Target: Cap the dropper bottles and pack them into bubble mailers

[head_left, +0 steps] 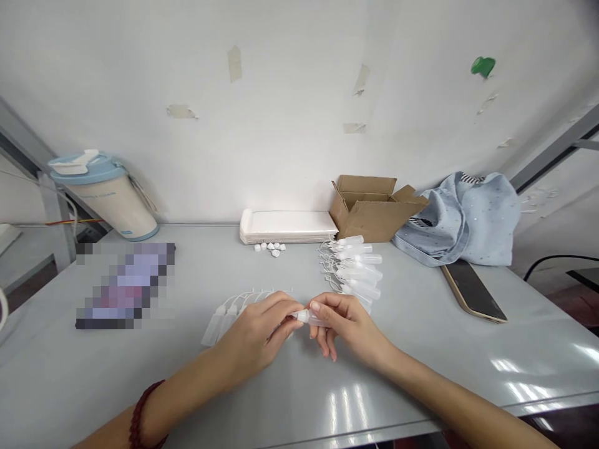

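Note:
Over the middle of the table, a small translucent squeeze bottle point(319, 320) with a white neck lies sideways between my hands. My right hand point(346, 321) is closed around the bottle's body, hiding much of it. At the neck end, my left hand point(266, 324) pinches the white tip point(302, 316); its fingers cover part of it. Several similar bottles with thin white straps point(215, 325) lie in a row beside and partly behind my left hand. To the right, more such bottles point(362, 272) are grouped. A few small white caps point(276, 248) rest farther back.
Behind the caps is a stack of white sleeves point(290, 226), beside an open cardboard box point(379, 215). A blue bag point(468, 218) and a phone point(475, 292) are at right. On the left stand a tumbler point(110, 196) and a blurred-out device point(131, 284).

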`<control>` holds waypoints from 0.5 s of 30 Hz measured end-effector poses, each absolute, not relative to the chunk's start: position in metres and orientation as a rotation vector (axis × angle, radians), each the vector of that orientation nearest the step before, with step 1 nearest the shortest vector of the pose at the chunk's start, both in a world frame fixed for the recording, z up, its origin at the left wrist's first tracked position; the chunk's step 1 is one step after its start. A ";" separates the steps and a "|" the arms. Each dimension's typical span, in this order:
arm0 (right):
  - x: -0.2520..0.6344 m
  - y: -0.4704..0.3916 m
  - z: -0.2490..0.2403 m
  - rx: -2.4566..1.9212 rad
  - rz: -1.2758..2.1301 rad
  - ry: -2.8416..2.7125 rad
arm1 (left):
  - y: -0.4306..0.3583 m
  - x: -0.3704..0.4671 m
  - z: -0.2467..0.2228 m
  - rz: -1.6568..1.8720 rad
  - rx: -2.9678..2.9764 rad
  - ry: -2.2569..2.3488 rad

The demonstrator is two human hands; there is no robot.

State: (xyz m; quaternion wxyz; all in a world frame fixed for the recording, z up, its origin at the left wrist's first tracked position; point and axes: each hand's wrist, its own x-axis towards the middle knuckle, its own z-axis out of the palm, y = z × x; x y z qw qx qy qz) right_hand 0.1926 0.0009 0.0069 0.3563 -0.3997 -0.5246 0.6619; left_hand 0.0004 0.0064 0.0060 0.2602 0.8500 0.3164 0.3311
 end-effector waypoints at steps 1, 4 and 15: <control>0.193 0.002 0.007 -1.029 1.756 -1.325 | 0.007 0.000 0.005 0.908 2.333 0.833; 0.194 0.004 0.006 -1.030 1.866 -1.246 | 0.007 -0.001 0.008 0.888 2.320 0.828; 0.196 -0.007 0.003 -1.061 1.183 -1.831 | 0.008 -0.001 0.024 0.429 1.822 1.025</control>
